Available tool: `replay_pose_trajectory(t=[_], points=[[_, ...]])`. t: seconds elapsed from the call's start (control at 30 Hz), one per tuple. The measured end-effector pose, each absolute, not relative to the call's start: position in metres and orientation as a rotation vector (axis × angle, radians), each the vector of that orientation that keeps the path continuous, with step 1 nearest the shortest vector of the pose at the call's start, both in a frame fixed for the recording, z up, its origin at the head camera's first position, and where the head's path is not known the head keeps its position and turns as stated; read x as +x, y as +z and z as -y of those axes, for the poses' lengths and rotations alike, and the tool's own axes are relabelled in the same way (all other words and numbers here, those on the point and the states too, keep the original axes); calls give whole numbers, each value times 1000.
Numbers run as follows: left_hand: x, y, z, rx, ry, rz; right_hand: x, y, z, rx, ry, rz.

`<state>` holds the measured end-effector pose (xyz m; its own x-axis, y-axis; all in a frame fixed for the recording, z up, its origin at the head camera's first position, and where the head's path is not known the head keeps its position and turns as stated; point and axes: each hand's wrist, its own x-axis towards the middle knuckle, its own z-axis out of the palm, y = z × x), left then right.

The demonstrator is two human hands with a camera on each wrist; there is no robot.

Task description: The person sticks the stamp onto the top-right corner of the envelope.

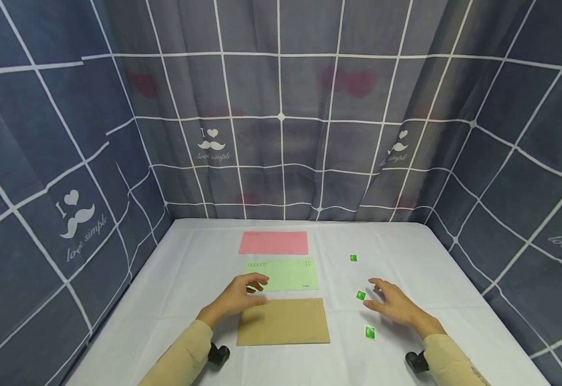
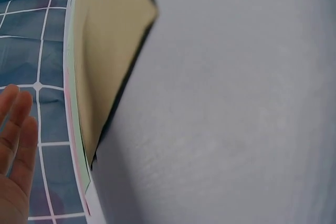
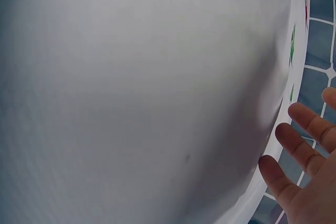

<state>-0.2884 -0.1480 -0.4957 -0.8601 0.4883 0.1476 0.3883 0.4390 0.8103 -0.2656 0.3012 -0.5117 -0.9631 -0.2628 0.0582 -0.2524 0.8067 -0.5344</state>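
My left hand (image 1: 236,296) hovers over the left ends of a green envelope (image 1: 286,276) and a brown envelope (image 1: 286,324), fingers loosely bent and holding nothing. A pink envelope (image 1: 273,243) lies behind them, so the three form a column. On the right, my right hand (image 1: 394,304) is held above the table with relaxed, spread fingers and nothing in them. Its thumb is close to a small green stamp (image 1: 361,295). Another green stamp (image 1: 353,258) lies farther back, and a third stamp (image 1: 370,333) lies nearer the front.
A white cloth covers the table (image 1: 344,364). Dark grid-patterned curtains (image 1: 281,139) hang behind it and along both sides. Each forearm wears a beige sleeve, with a black wrist device (image 1: 219,355) under the left one and a similar device (image 1: 416,362) under the right.
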Motion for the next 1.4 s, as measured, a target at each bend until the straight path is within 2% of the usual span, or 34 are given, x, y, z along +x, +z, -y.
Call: replay_pose_trajectory(t=[0.87, 1.4], points=[[-284, -500, 149, 725, 1409, -2557, -258, -517, -302, -332, -814, -2983], [-288, -506, 152, 712, 1392, -2550, -256, -517, -303, -363, -820, -2974]])
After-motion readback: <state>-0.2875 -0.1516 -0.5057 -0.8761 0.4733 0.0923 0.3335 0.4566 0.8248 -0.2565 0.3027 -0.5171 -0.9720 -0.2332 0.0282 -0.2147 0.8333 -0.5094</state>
